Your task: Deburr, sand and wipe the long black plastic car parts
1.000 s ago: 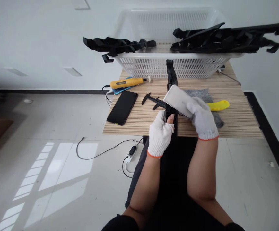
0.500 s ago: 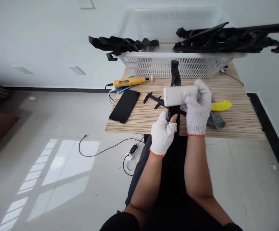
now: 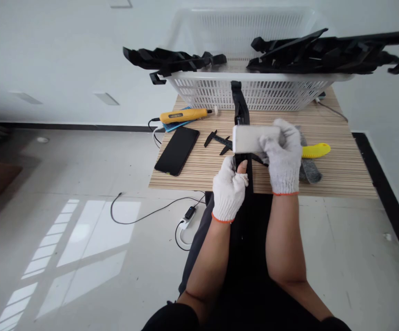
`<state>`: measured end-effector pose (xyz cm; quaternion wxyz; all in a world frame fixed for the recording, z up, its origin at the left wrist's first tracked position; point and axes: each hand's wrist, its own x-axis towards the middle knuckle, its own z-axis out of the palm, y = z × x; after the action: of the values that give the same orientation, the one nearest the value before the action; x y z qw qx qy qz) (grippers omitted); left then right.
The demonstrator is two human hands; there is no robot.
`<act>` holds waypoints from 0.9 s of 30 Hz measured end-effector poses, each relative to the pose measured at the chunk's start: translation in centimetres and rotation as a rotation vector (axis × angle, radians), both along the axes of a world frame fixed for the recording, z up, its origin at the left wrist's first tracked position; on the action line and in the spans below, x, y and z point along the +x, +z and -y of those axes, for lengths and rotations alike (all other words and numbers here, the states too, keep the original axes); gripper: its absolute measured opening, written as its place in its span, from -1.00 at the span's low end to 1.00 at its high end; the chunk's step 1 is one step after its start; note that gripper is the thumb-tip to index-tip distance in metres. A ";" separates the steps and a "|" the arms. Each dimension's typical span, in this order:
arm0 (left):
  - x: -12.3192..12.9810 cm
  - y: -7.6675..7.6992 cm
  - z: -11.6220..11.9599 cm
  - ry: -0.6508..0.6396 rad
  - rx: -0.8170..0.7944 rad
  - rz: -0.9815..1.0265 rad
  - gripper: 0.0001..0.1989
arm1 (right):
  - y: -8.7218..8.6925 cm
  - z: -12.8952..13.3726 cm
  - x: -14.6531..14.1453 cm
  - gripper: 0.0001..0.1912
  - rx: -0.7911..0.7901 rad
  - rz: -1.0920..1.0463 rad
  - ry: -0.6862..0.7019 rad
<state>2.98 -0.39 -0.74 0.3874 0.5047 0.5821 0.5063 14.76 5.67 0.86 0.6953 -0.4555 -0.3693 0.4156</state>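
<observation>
My left hand [image 3: 229, 188], in a white knit glove with the thumb tip bare, is closed around a long black plastic part [image 3: 241, 103]. That part points away from me, its far end in front of the basket. In my right hand [image 3: 285, 154], also gloved, is a pale rectangular block [image 3: 252, 139] like a sanding block, gripped at its right end. The block lies crosswise over the black part, just beyond my left thumb; whether they touch I cannot tell. Black calipers [image 3: 221, 141] lie on the table beneath, partly covered by the block and hands.
A white plastic basket [image 3: 264, 85] at the back holds several long black parts [image 3: 309, 55] that overhang its sides. On the table [image 3: 199, 177] are a yellow rotary tool [image 3: 185, 115], a black phone [image 3: 177, 151], a yellow handle [image 3: 316, 150] and grey cloth [image 3: 310, 171]. Cables trail on the floor.
The black part and my left hand have shifted slightly left, and the part's far end has swung left. The block has stayed nearly in place across it, still in my right hand.
</observation>
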 end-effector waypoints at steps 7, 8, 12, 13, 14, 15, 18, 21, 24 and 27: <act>-0.1 0.2 -0.1 0.004 -0.023 -0.076 -0.79 | -0.2 0.6 1.4 -0.51 0.000 0.116 0.066; -0.1 0.2 0.0 -0.003 -0.021 -0.085 -0.79 | -0.2 0.6 1.3 -0.51 0.019 0.146 0.087; -0.1 0.5 0.1 -0.016 -0.011 -0.075 -0.76 | -0.1 0.5 0.9 -0.47 0.055 0.162 0.116; -0.1 0.5 0.2 -0.017 -0.013 -0.067 -0.78 | -0.1 0.5 0.9 -0.47 0.051 0.147 0.104; -0.1 0.6 0.2 -0.021 -0.017 -0.063 -0.79 | -0.1 0.5 0.9 -0.48 0.047 0.133 0.090; 0.0 0.6 0.2 -0.026 -0.022 -0.063 -0.80 | -0.1 0.5 0.9 -0.49 0.044 0.123 0.078; 0.0 0.7 0.2 -0.030 -0.024 -0.079 -0.81 | 0.1 0.5 0.6 -0.47 0.058 0.119 0.065; 0.0 0.6 0.3 -0.017 -0.024 -0.098 -0.81 | 0.4 0.6 0.0 -0.44 0.085 0.138 0.090; 0.0 0.6 0.3 -0.013 -0.028 -0.079 -0.80 | 0.5 0.6 0.1 -0.46 0.063 0.126 0.113; 0.1 0.6 0.3 -0.015 -0.026 -0.045 -0.79 | 0.3 0.6 0.6 -0.48 0.018 0.097 0.079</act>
<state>3.06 -0.65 -0.16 0.3844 0.5152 0.5935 0.4844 15.37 5.10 1.15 0.6637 -0.4539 -0.4241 0.4167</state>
